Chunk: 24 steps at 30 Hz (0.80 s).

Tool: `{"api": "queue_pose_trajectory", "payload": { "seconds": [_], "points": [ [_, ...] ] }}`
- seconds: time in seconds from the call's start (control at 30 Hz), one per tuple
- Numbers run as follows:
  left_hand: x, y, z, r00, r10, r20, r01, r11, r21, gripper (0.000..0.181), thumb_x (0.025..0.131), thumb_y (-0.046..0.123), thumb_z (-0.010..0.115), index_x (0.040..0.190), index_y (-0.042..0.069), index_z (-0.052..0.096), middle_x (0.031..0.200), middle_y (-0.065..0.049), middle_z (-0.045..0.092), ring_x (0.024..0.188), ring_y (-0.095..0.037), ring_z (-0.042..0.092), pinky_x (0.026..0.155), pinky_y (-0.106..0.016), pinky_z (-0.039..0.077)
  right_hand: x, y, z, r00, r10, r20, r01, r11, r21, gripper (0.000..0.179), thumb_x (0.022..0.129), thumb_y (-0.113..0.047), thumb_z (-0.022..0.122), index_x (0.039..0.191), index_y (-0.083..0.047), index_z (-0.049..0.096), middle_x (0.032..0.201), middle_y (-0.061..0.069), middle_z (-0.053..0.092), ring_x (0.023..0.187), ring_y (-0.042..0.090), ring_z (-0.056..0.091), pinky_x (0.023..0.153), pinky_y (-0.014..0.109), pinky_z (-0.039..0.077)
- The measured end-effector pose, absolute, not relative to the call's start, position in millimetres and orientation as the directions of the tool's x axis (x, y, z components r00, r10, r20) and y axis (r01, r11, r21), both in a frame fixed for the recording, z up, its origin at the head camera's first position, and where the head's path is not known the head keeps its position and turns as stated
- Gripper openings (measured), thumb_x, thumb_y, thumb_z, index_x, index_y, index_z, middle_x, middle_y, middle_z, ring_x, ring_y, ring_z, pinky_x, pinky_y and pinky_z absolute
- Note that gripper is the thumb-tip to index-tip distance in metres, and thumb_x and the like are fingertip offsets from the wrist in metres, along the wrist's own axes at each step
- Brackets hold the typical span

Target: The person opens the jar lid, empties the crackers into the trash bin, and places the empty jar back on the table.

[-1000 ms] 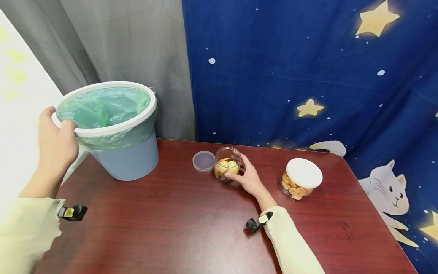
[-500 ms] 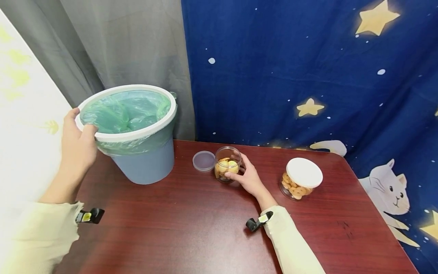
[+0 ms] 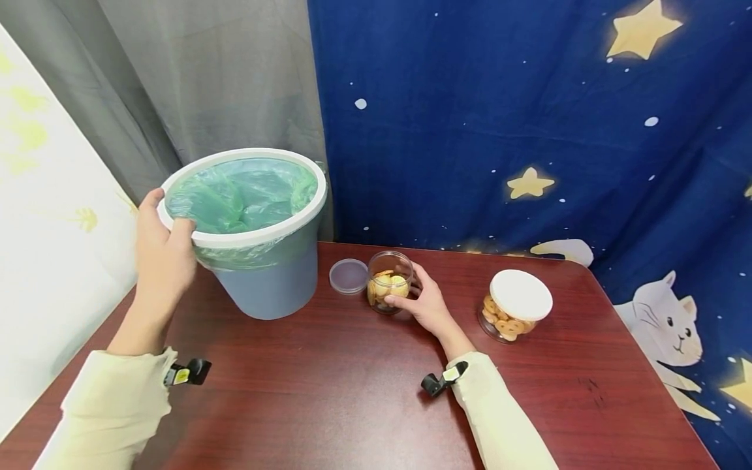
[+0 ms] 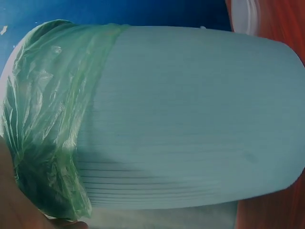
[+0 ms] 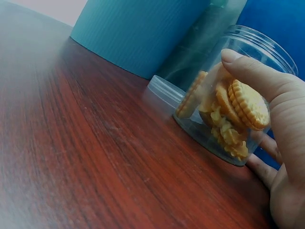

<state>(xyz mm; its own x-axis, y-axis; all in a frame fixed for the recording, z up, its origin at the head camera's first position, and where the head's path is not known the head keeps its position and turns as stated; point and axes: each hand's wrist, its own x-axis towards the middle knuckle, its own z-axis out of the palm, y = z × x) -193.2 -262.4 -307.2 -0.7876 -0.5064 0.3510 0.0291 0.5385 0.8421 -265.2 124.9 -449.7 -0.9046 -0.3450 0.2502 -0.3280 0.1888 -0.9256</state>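
Note:
My left hand (image 3: 167, 251) grips the white rim of a blue trash can (image 3: 267, 287), thumb over the edge. A green plastic bag (image 4: 52, 109) lines the can and folds down over its outside. In the middle of the table my right hand (image 3: 429, 300) holds a clear, lidless jar (image 5: 200, 129) from its right side, fingers curled round the wall. Round sandwich crackers (image 5: 250, 105) and other cookies lie inside the jar. Just left of it, a clear round lid (image 3: 349, 276) rests flat on the table.
On the right stands another jar (image 3: 490, 318) of cookies under a white lid (image 3: 521, 296). The dark red table (image 3: 329, 391) ends at the back against a grey curtain (image 3: 235, 72) and a blue starry curtain (image 3: 446, 117).
My left hand has shifted the trash can to the right across the table, closer to the lid and the open jar. My right hand keeps its hold and its place.

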Motion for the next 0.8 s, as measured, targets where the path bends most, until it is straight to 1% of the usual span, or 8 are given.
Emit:
{"api": "queue_pose_trajectory", "payload": {
  "seconds": [0.13,0.2,0.33,0.43,0.57,0.7,0.8],
  "points": [
    [-198,-250,-311,-0.782,-0.5,0.372,0.058,0.535,0.843,0.067,0.097,0.021,0.038,0.16,0.007,0.022,0.16,-0.02,0.033,0.143,-0.032,0.037,0.122,-0.049,0.026,-265,128,-451,-0.913,-0.314,0.26,-0.329,0.189,-0.925,0.08,0.08,-0.003,0.083,0.149,-0.002,0.044,0.147,0.028,0.052,0.133,0.04,0.054,0.108,0.057,0.044],
    [-200,-245,-312,-0.781,-0.502,0.372,0.065,0.526,0.848,0.067,0.097,0.022,0.038,0.16,0.009,0.022,0.159,-0.019,0.034,0.143,-0.031,0.037,0.122,-0.048,0.027,-265,128,-450,-0.915,-0.305,0.264,-0.33,0.19,-0.925,0.079,0.079,-0.002,0.083,0.149,-0.001,0.045,0.146,0.028,0.052,0.133,0.04,0.054,0.107,0.056,0.044],
    [-202,-239,-315,-0.776,-0.522,0.354,0.075,0.481,0.873,0.066,0.099,0.026,0.04,0.161,0.014,0.022,0.161,-0.014,0.032,0.144,-0.026,0.036,0.122,-0.043,0.026,-263,129,-448,-0.917,-0.295,0.27,-0.334,0.195,-0.922,0.079,0.079,-0.002,0.083,0.148,0.001,0.045,0.145,0.029,0.053,0.133,0.04,0.054,0.106,0.055,0.045],
    [-203,-238,-317,-0.77,-0.541,0.339,0.096,0.427,0.899,0.064,0.099,0.029,0.042,0.16,0.02,0.024,0.162,-0.009,0.032,0.142,-0.019,0.037,0.122,-0.037,0.027,-261,128,-447,-0.916,-0.298,0.269,-0.337,0.209,-0.918,0.08,0.079,-0.002,0.083,0.149,0.002,0.043,0.146,0.029,0.053,0.135,0.04,0.053,0.107,0.053,0.045],
    [-201,-241,-322,-0.758,-0.545,0.358,0.169,0.366,0.915,0.061,0.1,0.031,0.046,0.158,0.024,0.028,0.159,-0.007,0.037,0.132,-0.012,0.042,0.114,-0.026,0.031,-259,125,-447,-0.91,-0.326,0.254,-0.339,0.237,-0.91,0.088,0.078,-0.005,0.085,0.153,-0.003,0.038,0.149,0.025,0.051,0.136,0.037,0.052,0.111,0.049,0.043],
    [-198,-244,-328,-0.738,-0.532,0.416,0.281,0.319,0.905,0.058,0.1,0.026,0.046,0.156,0.021,0.032,0.154,-0.009,0.041,0.123,-0.011,0.047,0.104,-0.021,0.035,-258,122,-447,-0.906,-0.341,0.249,-0.342,0.248,-0.906,0.094,0.076,-0.008,0.087,0.154,-0.008,0.036,0.149,0.022,0.05,0.136,0.034,0.053,0.112,0.045,0.041],
    [-197,-245,-332,-0.72,-0.528,0.45,0.337,0.3,0.892,0.057,0.099,0.023,0.046,0.155,0.019,0.034,0.152,-0.009,0.042,0.12,-0.01,0.048,0.102,-0.02,0.036,-259,120,-447,-0.907,-0.333,0.259,-0.348,0.245,-0.905,0.092,0.076,-0.007,0.087,0.154,-0.009,0.037,0.147,0.022,0.052,0.136,0.033,0.053,0.111,0.043,0.042]
  ]
}}
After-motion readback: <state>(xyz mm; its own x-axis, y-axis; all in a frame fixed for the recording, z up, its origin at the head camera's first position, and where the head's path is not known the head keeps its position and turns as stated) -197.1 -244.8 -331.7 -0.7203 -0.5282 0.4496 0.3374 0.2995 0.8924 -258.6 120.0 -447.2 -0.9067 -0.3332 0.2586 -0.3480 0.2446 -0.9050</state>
